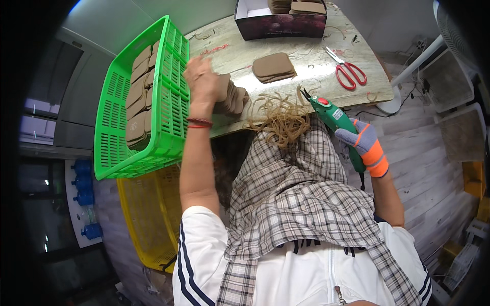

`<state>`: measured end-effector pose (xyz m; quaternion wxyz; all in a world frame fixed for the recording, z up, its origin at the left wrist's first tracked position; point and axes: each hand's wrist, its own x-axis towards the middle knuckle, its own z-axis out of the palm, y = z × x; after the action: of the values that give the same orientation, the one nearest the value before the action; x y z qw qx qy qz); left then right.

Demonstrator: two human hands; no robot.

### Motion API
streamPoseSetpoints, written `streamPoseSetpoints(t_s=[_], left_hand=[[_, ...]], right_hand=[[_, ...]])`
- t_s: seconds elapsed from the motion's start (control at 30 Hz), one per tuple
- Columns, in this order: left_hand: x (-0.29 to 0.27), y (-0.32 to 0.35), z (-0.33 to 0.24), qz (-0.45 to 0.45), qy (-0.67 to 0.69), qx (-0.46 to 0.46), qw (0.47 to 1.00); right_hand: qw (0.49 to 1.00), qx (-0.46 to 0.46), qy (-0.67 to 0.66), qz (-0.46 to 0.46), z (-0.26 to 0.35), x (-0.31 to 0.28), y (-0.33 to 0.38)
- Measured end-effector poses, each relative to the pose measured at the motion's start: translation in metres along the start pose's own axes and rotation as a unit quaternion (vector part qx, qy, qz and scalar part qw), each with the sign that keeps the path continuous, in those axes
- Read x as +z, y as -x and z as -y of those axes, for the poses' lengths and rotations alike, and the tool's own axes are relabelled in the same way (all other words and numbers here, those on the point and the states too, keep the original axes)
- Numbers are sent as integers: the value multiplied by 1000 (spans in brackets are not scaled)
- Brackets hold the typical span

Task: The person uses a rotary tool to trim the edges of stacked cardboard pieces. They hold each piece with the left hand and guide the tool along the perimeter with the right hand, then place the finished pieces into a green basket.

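Observation:
My left hand (201, 79), bare with red cords at the wrist, is over the table beside a leaning row of brown rounded pads (234, 98). It is slightly blurred and its fingertips are hidden, so I cannot tell whether it grips anything. My right hand (368, 148), in a grey and orange glove, is closed round green electric scissors (332, 113). Their dark blades point up and left, at the table's near edge. Tangled tan trimmings (286, 120) hang over that edge onto my checked apron (291, 188). A small stack of brown pads (273, 67) lies farther back.
On the left stands a green plastic basket (176, 97) holding several stacks of pads, above a yellow crate (140, 224). Red-handled scissors (351, 75) lie at the table's right. A dark box (280, 26) with more pads is at the back. Beyond the right side stands a white fan (418, 61).

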<state>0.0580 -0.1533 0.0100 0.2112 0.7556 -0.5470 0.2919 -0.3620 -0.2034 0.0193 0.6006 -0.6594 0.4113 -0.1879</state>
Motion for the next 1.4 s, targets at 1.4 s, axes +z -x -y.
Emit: streamPoseSetpoints(t_s=[1.4], left_hand=[[22,27,-211,-56,881,-430,189]], right_hand=[[991,4,-88,-102,-7,11,1]])
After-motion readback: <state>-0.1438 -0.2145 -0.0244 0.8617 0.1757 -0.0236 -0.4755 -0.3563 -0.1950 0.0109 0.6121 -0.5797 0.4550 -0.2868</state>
